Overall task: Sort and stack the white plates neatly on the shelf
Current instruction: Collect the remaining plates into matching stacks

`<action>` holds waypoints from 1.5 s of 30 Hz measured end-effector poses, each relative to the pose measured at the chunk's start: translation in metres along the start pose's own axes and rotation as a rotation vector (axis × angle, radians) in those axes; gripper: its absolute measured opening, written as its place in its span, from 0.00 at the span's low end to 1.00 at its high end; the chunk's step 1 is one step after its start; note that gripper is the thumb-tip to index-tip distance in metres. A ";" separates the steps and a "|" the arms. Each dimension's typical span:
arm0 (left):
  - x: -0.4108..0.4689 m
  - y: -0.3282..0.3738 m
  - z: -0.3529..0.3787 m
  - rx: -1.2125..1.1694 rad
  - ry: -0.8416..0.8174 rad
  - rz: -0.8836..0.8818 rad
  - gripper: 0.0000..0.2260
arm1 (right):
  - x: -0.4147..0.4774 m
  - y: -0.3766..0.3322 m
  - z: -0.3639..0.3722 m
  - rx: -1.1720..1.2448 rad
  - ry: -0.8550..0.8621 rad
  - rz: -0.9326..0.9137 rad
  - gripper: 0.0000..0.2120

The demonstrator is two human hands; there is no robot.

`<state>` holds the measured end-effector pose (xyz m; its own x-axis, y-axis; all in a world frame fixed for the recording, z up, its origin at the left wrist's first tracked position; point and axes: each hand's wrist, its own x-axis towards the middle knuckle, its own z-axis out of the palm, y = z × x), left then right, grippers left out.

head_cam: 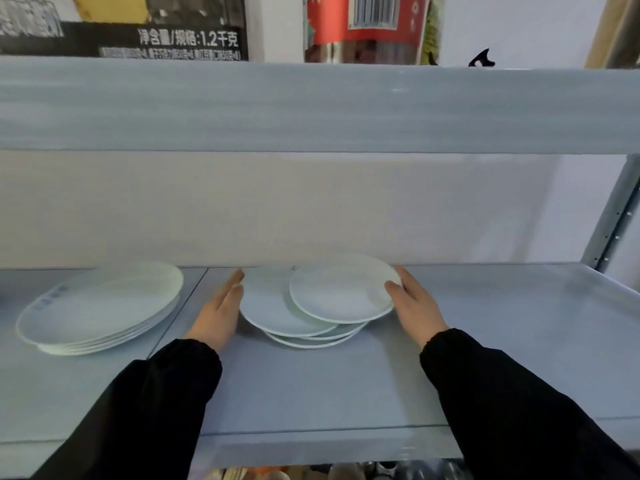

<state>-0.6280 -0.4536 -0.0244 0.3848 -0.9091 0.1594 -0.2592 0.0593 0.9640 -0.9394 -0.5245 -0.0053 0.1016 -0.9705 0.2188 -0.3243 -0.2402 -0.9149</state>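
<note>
an untidy pile of small plates (311,306) at mid-shelf (519,341) is flanked by the left hand (218,313) and right hand (414,303); a neat stack (100,306) sits near the left edge.

Looking like a storeroom or pantry. Showing a grey metal shelf (519,341) with a perforated upright (616,230) at its right rear corner. Storing packaged goods on the upper shelf (311,105): a dark carton (138,36) printed with a net weight, and a red packet (367,29) bearing a barcode. Keeping a stack of white plates (100,306) and a looser pile (304,313) nearer the lower shelf's rear edge.
</note>
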 end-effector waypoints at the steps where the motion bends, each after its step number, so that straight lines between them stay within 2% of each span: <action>1: 0.000 0.000 0.001 0.020 -0.010 -0.005 0.19 | 0.001 0.000 0.000 -0.001 -0.005 -0.002 0.15; 4: 0.004 -0.007 0.000 0.143 -0.067 -0.010 0.20 | 0.002 -0.001 0.004 -0.060 -0.089 -0.033 0.21; 6: 0.007 -0.011 -0.001 0.229 -0.103 0.007 0.26 | 0.002 -0.002 0.011 -0.123 -0.170 -0.045 0.22; 10: 0.011 -0.013 0.002 0.179 -0.150 -0.026 0.31 | 0.006 0.002 0.026 -0.219 -0.305 -0.063 0.22; 14: 0.007 -0.009 0.003 0.155 -0.150 -0.056 0.31 | 0.005 -0.002 0.029 -0.211 -0.275 -0.044 0.19; 17: 0.003 -0.007 0.007 0.316 -0.228 -0.005 0.28 | 0.002 -0.002 0.029 -0.231 -0.285 -0.032 0.24; 19: 0.004 -0.008 0.011 0.435 -0.255 0.016 0.25 | 0.002 0.001 0.030 -0.249 -0.292 0.006 0.31; 21: 0.003 -0.008 0.014 0.471 -0.256 0.035 0.25 | 0.002 0.002 0.032 -0.268 -0.312 0.030 0.34; 25: 0.004 -0.008 0.014 0.426 -0.198 0.026 0.24 | 0.003 0.003 0.035 -0.316 -0.327 -0.036 0.21; 28: 0.004 -0.009 0.014 0.428 -0.190 0.032 0.24 | 0.004 0.003 0.034 -0.297 -0.329 -0.049 0.19; 34: 0.002 -0.008 0.014 0.460 -0.181 0.036 0.24 | 0.002 0.001 0.034 -0.314 -0.351 -0.024 0.23; 40: 0.001 -0.007 0.015 0.516 -0.190 0.044 0.25 | 0.003 0.003 0.036 -0.369 -0.350 -0.009 0.34; 45: -0.004 0.002 0.020 0.638 -0.157 0.083 0.24 | 0.002 0.002 0.036 -0.383 -0.361 -0.006 0.35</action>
<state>-0.6483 -0.4581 -0.0271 0.2200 -0.9642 0.1479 -0.7747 -0.0806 0.6272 -0.9061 -0.5258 -0.0185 0.4004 -0.9158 0.0312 -0.6363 -0.3023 -0.7098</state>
